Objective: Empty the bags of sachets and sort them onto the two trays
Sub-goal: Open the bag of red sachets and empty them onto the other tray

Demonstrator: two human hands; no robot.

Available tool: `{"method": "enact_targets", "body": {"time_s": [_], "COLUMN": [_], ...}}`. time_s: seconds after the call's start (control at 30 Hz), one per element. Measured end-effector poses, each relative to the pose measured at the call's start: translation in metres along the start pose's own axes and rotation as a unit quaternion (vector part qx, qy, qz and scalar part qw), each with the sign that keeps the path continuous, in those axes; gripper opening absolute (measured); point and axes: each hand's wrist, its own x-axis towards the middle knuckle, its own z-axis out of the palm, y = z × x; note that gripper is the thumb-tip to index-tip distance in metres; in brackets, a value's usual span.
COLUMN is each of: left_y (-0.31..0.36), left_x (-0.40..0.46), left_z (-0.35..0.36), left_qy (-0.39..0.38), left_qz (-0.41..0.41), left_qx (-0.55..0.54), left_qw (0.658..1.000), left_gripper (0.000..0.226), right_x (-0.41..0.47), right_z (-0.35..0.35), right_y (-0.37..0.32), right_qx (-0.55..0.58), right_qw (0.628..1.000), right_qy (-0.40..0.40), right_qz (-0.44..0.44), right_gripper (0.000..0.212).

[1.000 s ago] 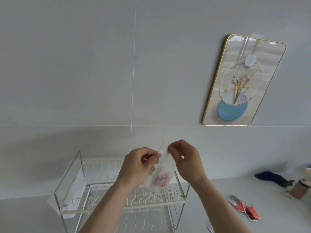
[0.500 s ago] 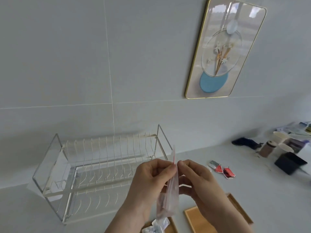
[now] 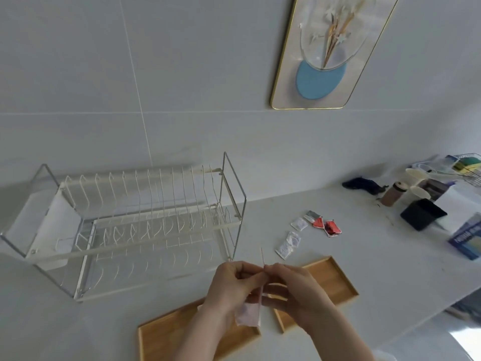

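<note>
My left hand and my right hand both pinch the top of a small clear zip bag with a pink seal strip; it hangs between them above the counter. Two wooden trays lie below: the left tray under my left forearm, the right tray behind my right hand. Loose sachets lie on the counter beyond the trays: white sachets and red sachets. What is in the bag is blurred.
A white wire dish rack stands on the left against the tiled wall. At the far right are cups, a brown bottle, a black box, a blue box and a dark cloth. A framed picture hangs above.
The view has tilted down, so both trays and the loose sachets now show. My hands with the bag have come lower, over the trays, still pinching its top.
</note>
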Motion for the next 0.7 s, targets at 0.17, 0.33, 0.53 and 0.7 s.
{"method": "enact_targets", "body": {"time_s": [0.17,0.33,0.53,0.7], "left_y": [-0.016,-0.023,-0.026,-0.028], "left_x": [0.013,0.028,0.041,0.058], "left_z": [0.018,0.049,0.094,0.134], "left_qy": [0.009,0.031,0.064,0.159], "left_qz": [-0.014,-0.015,-0.008,0.029], "left_qx": [-0.007,0.019,0.080,0.233], "left_qw": [1.000,0.999,0.995,0.959], "left_gripper": [0.011,0.009,0.005,0.008], "right_x": [0.017,0.031,0.048,0.060], "right_z": [-0.029,-0.066,-0.107,-0.134], "right_y": [0.007,0.007,0.001,-0.010], "right_qx": [-0.026,-0.045,-0.200,-0.343], "right_qw": [0.999,0.998,0.979,0.935], "right_qy": [-0.021,-0.043,0.021,0.049], "right_qz": [0.021,0.009,-0.031,-0.071], "right_gripper": [0.022,0.022,0.020,0.015]}}
